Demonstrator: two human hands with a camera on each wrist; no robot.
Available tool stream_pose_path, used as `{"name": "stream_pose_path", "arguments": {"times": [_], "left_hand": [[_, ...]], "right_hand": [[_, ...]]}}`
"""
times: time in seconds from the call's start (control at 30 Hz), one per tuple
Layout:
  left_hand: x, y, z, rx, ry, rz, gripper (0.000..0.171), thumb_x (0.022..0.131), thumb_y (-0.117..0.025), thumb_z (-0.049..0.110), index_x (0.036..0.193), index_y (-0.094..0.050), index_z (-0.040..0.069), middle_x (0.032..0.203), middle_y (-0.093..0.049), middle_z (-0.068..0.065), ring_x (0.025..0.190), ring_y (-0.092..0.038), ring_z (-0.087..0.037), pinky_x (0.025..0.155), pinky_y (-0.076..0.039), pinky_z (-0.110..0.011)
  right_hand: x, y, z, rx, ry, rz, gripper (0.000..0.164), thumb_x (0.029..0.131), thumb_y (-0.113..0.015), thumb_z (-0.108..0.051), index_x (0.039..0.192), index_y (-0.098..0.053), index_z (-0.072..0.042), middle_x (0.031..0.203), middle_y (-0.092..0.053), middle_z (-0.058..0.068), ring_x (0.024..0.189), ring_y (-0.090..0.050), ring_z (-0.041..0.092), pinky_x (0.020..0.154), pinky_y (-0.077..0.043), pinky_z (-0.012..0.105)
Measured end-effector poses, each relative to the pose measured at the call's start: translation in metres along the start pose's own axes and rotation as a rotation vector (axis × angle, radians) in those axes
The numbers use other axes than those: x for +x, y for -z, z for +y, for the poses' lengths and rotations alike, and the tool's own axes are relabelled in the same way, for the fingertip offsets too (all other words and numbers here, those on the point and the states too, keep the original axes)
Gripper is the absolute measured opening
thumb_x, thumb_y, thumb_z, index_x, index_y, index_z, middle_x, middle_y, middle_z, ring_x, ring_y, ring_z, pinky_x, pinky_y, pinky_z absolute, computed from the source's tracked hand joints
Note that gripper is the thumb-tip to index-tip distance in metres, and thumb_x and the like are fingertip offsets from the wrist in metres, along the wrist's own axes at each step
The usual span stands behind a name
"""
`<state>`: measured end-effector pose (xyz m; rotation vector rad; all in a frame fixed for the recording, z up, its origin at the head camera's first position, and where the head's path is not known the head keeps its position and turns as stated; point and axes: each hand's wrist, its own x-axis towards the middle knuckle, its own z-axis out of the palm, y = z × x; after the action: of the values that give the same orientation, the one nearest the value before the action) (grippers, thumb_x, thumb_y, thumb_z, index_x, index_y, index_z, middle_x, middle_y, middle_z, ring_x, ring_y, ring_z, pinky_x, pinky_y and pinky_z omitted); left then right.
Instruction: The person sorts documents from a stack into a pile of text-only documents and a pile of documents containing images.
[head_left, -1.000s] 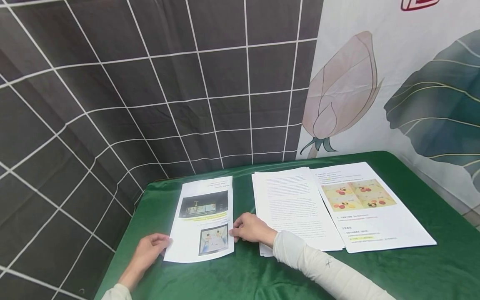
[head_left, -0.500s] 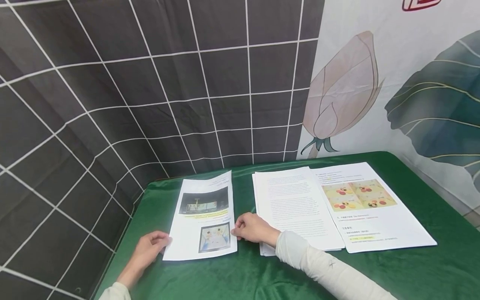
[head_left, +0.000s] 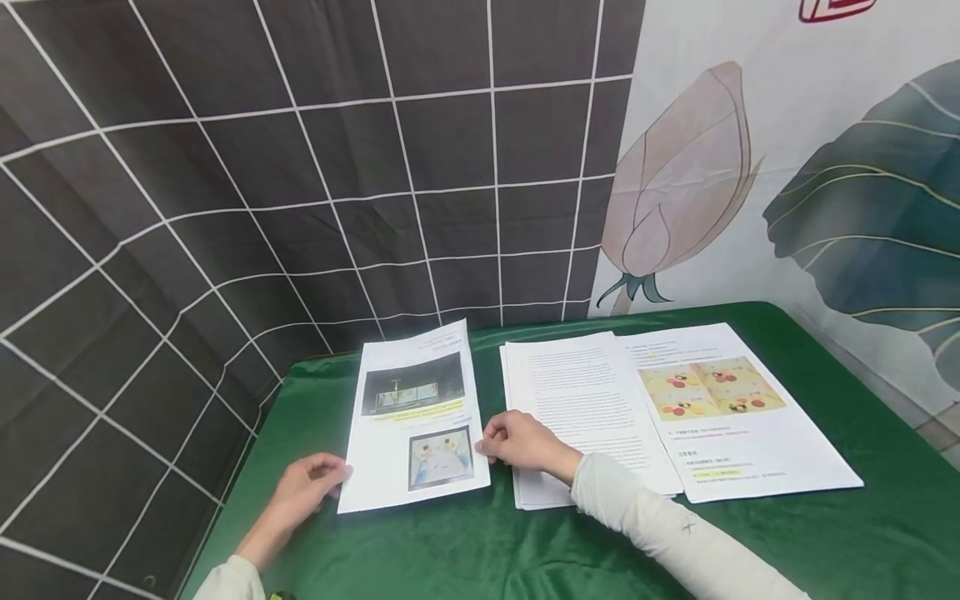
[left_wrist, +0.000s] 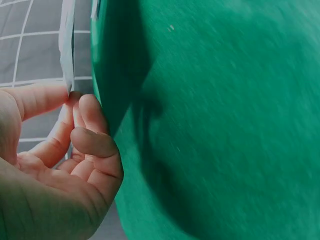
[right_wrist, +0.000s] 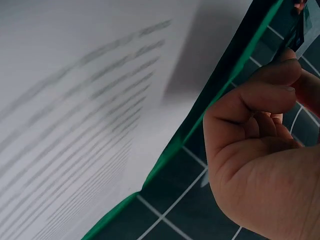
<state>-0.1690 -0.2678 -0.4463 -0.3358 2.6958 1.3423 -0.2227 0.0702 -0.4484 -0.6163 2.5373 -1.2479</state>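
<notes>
A printed sheet of paper [head_left: 390, 492] with two pictures and a yellow highlighted line is held up, tilted, over the green cloth. My left hand [head_left: 306, 490] pinches its left edge between thumb and fingers; in the left wrist view the paper [left_wrist: 67, 45] shows edge-on at the fingertips. My right hand [head_left: 525, 442] pinches the right edge near the lower picture. In the right wrist view that hand [right_wrist: 250, 130] has its fingers curled, with a sliver of the sheet at the tips. Beneath the right forearm lies a stack of text pages [head_left: 585, 383].
Right of the text stack, another pile of pages [head_left: 742, 446] with a yellowish fruit-like picture overlaps its edge. Green velvet cloth [head_left: 420, 558] covers the table. A dark grid-patterned curtain [head_left: 450, 150] and a white floral one [head_left: 690, 50] hang behind.
The sheet's far end has risen and the sheet has shifted slightly right, with both hands still gripping its edges. The right hand has moved a little right and up. The other piles stay put.
</notes>
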Motion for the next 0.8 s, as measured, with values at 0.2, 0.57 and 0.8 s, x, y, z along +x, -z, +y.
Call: {"name": "stream_pose_path", "arguments": {"times": [0.2,0.57,0.8], "left_hand": [[-0.001,-0.009,0.011,-0.007,-0.021,-0.036,0.030,0.084,-0.071,0.026,0.100,-0.066,0.001,0.079,-0.066,-0.004,0.070,-0.060,-0.016,0.055,-0.044,-0.030],[0.000,-0.025,0.024,-0.008,-0.049,-0.083,0.028,0.084,-0.071,0.026,0.098,-0.067,0.003,0.078,-0.066,-0.003,0.070,-0.059,-0.016,0.056,-0.044,-0.029],[0.005,-0.035,0.036,-0.007,-0.087,-0.124,0.026,0.084,-0.070,0.028,0.096,-0.067,0.005,0.076,-0.064,-0.003,0.069,-0.058,-0.016,0.056,-0.044,-0.030]], "right_hand": [[-0.008,0.012,0.008,-0.013,-0.006,0.027,0.016,0.087,-0.065,-0.020,0.074,-0.063,-0.013,0.062,-0.063,0.001,0.052,-0.046,0.009,0.048,-0.034,0.024],[-0.024,0.029,0.018,-0.020,-0.021,0.067,0.014,0.087,-0.065,-0.020,0.075,-0.063,-0.011,0.061,-0.055,-0.006,0.052,-0.048,0.009,0.048,-0.038,0.024],[-0.031,0.040,0.028,-0.048,-0.017,0.088,0.014,0.087,-0.064,-0.019,0.075,-0.063,-0.013,0.061,-0.053,-0.006,0.054,-0.046,0.009,0.049,-0.036,0.024]]}}
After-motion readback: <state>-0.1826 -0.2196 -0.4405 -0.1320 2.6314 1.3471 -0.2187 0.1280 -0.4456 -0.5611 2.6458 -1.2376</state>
